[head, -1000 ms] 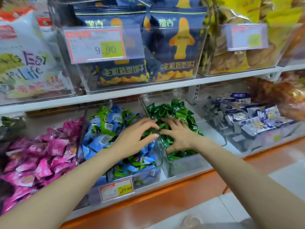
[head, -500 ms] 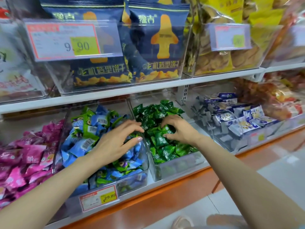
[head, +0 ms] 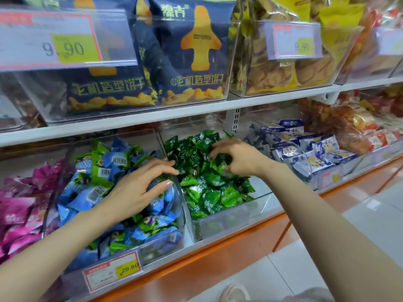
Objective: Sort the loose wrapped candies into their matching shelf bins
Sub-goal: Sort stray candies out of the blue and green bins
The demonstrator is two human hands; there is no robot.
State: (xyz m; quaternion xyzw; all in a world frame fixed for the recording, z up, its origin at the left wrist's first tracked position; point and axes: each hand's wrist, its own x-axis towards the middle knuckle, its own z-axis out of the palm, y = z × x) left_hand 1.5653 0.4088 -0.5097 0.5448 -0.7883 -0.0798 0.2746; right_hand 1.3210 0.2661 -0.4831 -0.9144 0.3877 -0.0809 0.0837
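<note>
Shelf bin (head: 229, 219), right hand (head: 239, 159) over candies (head: 209, 192)

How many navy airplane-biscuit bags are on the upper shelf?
2: the left bag behind the large price tag, the right bag beside it, next to the yellow bags. Others may be hidden behind them.

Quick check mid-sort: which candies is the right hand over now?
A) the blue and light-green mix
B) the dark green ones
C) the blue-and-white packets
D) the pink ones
B: the right hand is over the dark green candies with its fingers curled, while the left hand is the one over the blue and light-green mix.
</note>
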